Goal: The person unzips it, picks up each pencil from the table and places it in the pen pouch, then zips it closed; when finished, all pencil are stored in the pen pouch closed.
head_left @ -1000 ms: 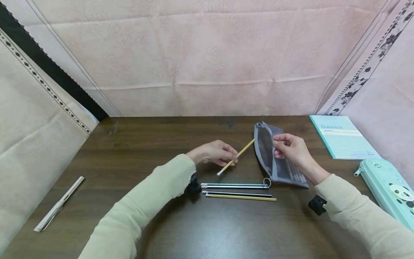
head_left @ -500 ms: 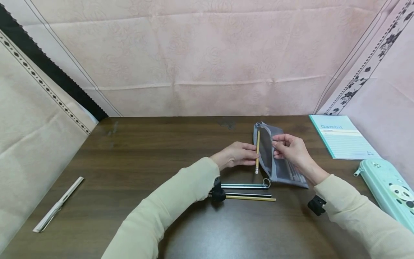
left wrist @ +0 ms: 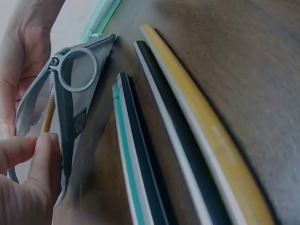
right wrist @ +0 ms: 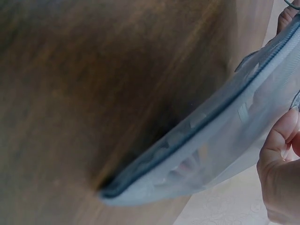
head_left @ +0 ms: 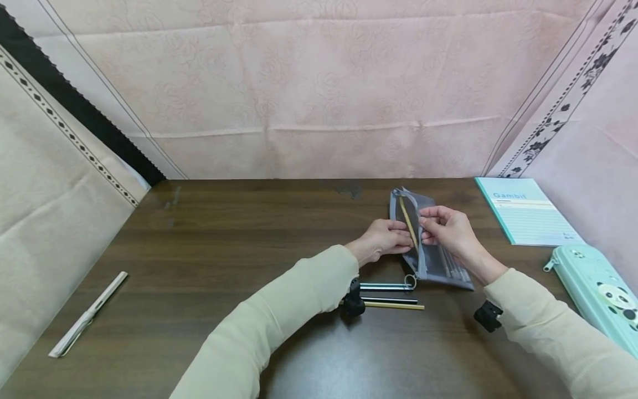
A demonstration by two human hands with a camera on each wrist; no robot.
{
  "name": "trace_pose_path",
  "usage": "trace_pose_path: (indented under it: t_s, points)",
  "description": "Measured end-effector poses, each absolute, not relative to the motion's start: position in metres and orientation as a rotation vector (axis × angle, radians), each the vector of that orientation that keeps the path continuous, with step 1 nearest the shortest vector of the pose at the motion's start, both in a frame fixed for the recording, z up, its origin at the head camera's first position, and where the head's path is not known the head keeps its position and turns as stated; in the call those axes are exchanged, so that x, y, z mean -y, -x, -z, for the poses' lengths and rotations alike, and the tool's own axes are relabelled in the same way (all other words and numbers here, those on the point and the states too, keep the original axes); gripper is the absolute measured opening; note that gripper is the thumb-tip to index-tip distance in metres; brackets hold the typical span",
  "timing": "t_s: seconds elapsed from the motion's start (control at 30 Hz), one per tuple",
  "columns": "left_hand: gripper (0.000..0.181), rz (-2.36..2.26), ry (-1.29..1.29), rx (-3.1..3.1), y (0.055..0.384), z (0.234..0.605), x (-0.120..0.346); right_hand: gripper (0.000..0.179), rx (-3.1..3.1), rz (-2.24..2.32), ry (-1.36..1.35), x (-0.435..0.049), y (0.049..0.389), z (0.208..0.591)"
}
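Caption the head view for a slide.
The left hand holds a yellow pencil at the open mouth of a gray pouch pinched by the right hand, more pencils lying nearby.

Study-like nook, wooden tabletop, creased cloth walls, notebook, pencils

The left arm and right arm stretch toward the back edge of the table, and the left hand and right hand are close together, nearer its right edge, each pinching with thumb and finger.
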State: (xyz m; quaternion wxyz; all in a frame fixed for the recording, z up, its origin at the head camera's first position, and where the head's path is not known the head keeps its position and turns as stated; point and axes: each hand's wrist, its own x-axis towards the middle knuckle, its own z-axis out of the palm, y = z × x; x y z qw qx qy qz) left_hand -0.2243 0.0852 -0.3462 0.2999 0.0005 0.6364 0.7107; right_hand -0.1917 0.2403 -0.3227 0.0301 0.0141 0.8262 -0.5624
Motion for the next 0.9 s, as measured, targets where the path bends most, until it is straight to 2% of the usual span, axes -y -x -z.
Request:
trace_pose_path:
  t_s: [0.23, 0.6, 0.9]
  points:
    - [0.047, -1.815, -0.114, -1.720, 0.225, 0.347, -0.071, 0.036, -2.555, 1.724, -0.033, -0.242, 0.191, 0.324]
    - [0.029, -1.091, -0.608, -1.906, 0.218, 0.340, 0.009, 0.038, -2.559, 1.727, -0.067, -0.246, 0.192, 0.323]
    - [0.016, -0.825, -0.881, -2.174, 0.208, 0.344, 0.029, 0.039, -2.559, 1.719, -0.062, -0.247, 0.190, 0.323]
